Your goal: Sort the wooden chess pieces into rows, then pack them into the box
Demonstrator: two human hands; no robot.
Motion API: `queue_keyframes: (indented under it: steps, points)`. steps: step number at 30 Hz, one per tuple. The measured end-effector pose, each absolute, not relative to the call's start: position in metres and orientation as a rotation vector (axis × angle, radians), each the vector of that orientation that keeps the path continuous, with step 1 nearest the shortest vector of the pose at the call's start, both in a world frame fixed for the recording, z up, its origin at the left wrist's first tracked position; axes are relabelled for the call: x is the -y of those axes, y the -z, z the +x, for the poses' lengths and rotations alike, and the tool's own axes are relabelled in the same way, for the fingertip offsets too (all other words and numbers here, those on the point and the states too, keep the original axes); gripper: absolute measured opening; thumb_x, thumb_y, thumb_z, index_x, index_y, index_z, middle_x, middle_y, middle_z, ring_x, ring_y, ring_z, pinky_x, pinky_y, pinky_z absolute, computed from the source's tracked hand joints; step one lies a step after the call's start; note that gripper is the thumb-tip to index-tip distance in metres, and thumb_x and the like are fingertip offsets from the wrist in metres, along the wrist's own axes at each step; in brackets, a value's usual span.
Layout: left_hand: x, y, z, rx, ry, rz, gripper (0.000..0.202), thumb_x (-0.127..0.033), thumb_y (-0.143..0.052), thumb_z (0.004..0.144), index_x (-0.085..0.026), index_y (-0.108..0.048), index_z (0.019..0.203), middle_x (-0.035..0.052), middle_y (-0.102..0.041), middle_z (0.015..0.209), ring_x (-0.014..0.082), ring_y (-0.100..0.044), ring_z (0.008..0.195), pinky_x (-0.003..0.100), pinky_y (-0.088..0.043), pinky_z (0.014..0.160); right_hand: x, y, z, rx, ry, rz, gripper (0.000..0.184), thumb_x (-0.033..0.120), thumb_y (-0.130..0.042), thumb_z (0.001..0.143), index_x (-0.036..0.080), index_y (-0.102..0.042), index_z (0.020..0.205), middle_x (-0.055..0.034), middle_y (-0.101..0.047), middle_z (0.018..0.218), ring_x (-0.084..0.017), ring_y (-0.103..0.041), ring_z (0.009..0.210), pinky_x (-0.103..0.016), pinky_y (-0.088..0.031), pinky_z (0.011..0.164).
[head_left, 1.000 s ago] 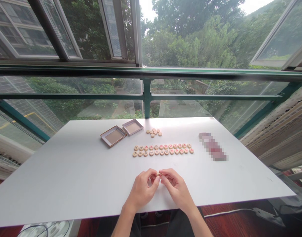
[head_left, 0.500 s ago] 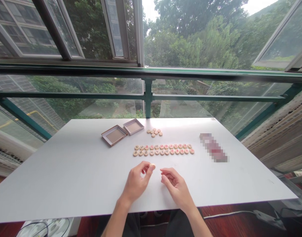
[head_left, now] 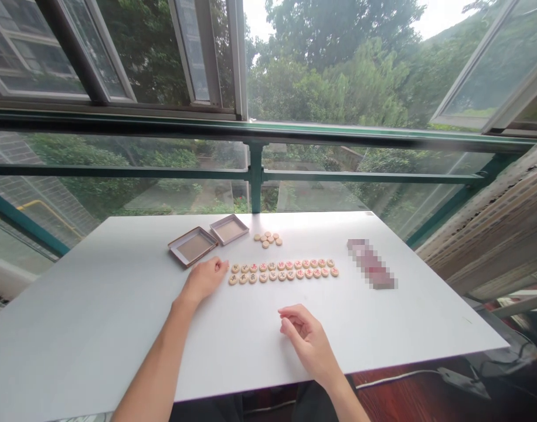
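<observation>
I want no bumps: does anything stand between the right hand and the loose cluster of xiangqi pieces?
Yes: the two rows of xiangqi pieces lie across the straight path between the right hand and the loose cluster.

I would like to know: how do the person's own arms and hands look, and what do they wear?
The left hand and right hand are ungloved. Both forearms are bare, no sleeve in view. No watch, bracelet or ring shows, though some fingers are hidden. Dark cloth covers the legs.
</observation>
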State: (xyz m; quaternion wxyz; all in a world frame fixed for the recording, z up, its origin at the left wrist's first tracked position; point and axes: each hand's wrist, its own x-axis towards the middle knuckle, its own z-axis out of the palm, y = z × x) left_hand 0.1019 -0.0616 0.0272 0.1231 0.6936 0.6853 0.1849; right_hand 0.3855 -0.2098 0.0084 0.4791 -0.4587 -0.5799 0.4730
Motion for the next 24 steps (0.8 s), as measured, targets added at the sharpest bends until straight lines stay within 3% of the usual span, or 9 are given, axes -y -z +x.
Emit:
queue_keyframes:
  steps: [9, 14, 18, 24]
  points:
    - [0.066, -0.024, 0.100, -2.074, -0.457, 2.075, 0.037, -0.053, -0.047, 0.091, -0.024, -0.053, 0.068, 0.0019, -0.068, 0.064, 0.0252, -0.065, 0.072, 0.036, -0.039, 0.082, 0.209, -0.009, 0.385, 1.440, -1.140, -1.150, 0.021, 0.039, -0.056, 0.098, 0.023, -0.067, 0.108, -0.0052, -0.066, 0.100, -0.019, -0.068, 0.084, -0.032, -0.055, 0.081]
    - [0.069, -0.022, 0.098, -2.054, -0.542, 2.086, 0.035, -0.049, -0.041, 0.095, -0.024, -0.054, 0.074, 0.0033, -0.071, 0.070, 0.0242, -0.066, 0.075, 0.032, -0.039, 0.075, 0.210, -0.012, 0.384, 1.439, -1.134, -1.168, 0.023, 0.041, -0.056, 0.097, 0.023, -0.067, 0.107, -0.0058, -0.067, 0.098, -0.020, -0.068, 0.084, -0.033, -0.056, 0.080]
    - [0.073, -0.021, 0.097, -2.041, -0.667, 2.081, 0.035, -0.043, -0.037, 0.098, -0.024, -0.054, 0.074, 0.0021, -0.067, 0.065, 0.0216, -0.064, 0.068, 0.029, -0.036, 0.066, 0.211, -0.014, 0.382, 1.432, -1.121, -1.173, 0.025, 0.043, -0.057, 0.096, 0.023, -0.068, 0.105, -0.0062, -0.068, 0.098, -0.021, -0.069, 0.085, -0.034, -0.056, 0.080]
    - [0.081, -0.024, 0.105, -1.964, -0.902, 2.096, 0.038, -0.046, -0.037, 0.098, -0.023, -0.053, 0.072, -0.0012, -0.061, 0.064, 0.0155, -0.055, 0.060, 0.024, -0.033, 0.059, 0.206, -0.017, 0.382, 1.405, -1.103, -1.192, 0.030, 0.047, -0.059, 0.094, 0.021, -0.070, 0.102, -0.0073, -0.071, 0.096, -0.022, -0.069, 0.083, -0.036, -0.057, 0.080]
